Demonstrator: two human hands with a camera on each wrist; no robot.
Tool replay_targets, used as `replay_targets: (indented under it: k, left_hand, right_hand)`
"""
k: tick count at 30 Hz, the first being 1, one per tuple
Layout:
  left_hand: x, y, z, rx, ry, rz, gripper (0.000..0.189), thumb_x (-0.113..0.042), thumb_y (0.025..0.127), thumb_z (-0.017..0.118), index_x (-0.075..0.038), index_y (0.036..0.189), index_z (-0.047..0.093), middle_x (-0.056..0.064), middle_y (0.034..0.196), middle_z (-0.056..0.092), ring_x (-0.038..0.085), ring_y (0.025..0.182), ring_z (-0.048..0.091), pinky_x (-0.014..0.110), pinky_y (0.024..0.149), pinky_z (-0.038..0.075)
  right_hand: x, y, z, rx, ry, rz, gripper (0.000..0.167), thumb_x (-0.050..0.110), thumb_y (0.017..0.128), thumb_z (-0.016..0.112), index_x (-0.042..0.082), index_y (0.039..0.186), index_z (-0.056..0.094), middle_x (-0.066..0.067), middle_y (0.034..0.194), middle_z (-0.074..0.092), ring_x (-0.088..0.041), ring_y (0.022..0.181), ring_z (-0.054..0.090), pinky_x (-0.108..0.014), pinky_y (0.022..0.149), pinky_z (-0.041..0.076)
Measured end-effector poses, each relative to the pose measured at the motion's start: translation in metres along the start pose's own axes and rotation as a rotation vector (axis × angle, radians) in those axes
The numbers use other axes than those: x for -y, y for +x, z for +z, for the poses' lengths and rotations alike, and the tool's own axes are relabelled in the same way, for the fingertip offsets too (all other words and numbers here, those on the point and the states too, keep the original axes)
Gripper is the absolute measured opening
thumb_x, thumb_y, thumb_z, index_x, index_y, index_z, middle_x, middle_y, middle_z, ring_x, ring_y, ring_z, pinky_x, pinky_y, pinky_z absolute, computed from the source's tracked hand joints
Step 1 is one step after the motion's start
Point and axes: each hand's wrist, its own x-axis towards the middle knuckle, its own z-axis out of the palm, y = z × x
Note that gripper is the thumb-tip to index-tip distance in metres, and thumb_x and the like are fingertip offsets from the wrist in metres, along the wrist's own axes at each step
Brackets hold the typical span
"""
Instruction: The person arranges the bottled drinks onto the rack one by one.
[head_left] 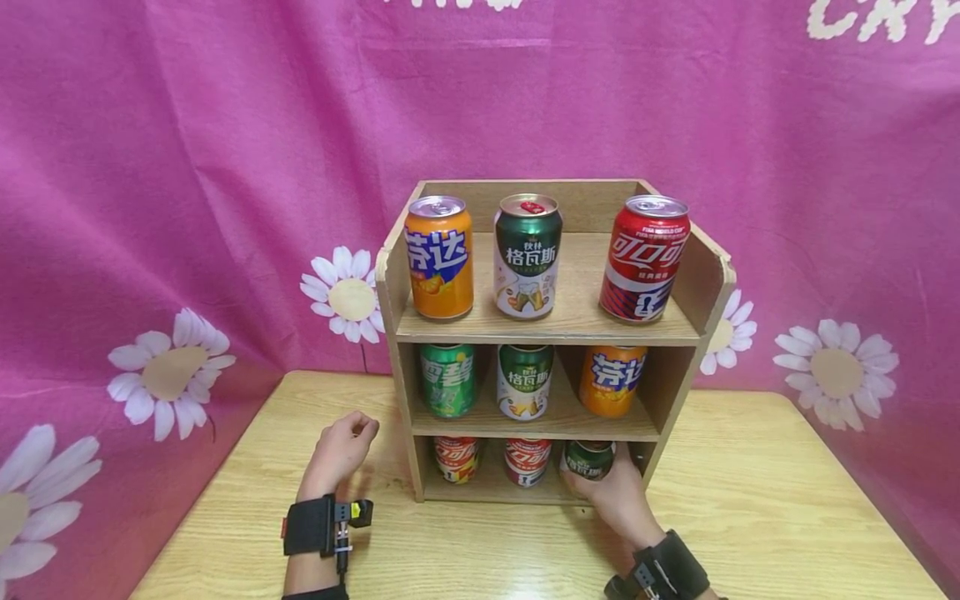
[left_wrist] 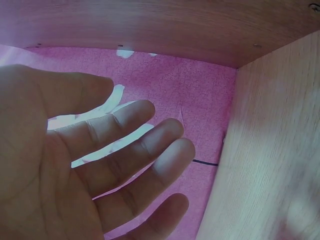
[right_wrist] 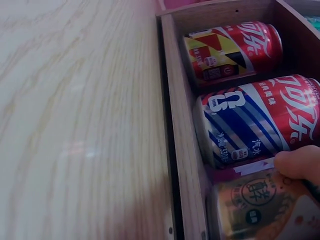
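On the bottom shelf at the right, my right hand (head_left: 617, 493) grips a dark green kvass can (head_left: 588, 461), its fingers round the can's right side and the thumb at its front. The right wrist view shows the lower part of this can (right_wrist: 260, 205) with the thumb (right_wrist: 300, 164) against it. Two red cola cans stand to its left: the middle one (head_left: 527, 461) and the left one (head_left: 457, 459). My left hand (head_left: 345, 450) is left of the shelf, holding nothing; in the left wrist view its fingers (left_wrist: 135, 165) are loosely bent beside the wooden side panel (left_wrist: 270, 135).
The wooden three-tier shelf (head_left: 551, 329) stands on a light wooden table (head_left: 247, 533). Up top are an orange soda can (head_left: 440, 258), a kvass can (head_left: 527, 258) and a red cola can (head_left: 647, 258). The middle tier holds green (head_left: 448, 381), kvass (head_left: 524, 382) and orange (head_left: 612, 381) cans. A pink curtain (head_left: 262, 167) hangs behind.
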Motion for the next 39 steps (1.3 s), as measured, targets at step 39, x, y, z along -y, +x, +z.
replay_targets:
  k: [39]
  left_hand:
    - [0.0016, -0.0037, -0.0012, 0.009, 0.005, 0.019, 0.028, -0.024, 0.098, 0.048, -0.003, 0.106, 0.065, 0.013, 0.104, 0.065, 0.026, 0.09, 0.058, 0.043, 0.076, 0.046]
  right_hand:
    - [-0.0025, -0.0021, 0.0017, -0.033, -0.103, 0.014, 0.096, 0.022, 0.065, 0.087, -0.003, 0.137, 0.028, -0.027, 0.122, 0.051, -0.042, 0.113, 0.05, -0.053, 0.096, 0.038]
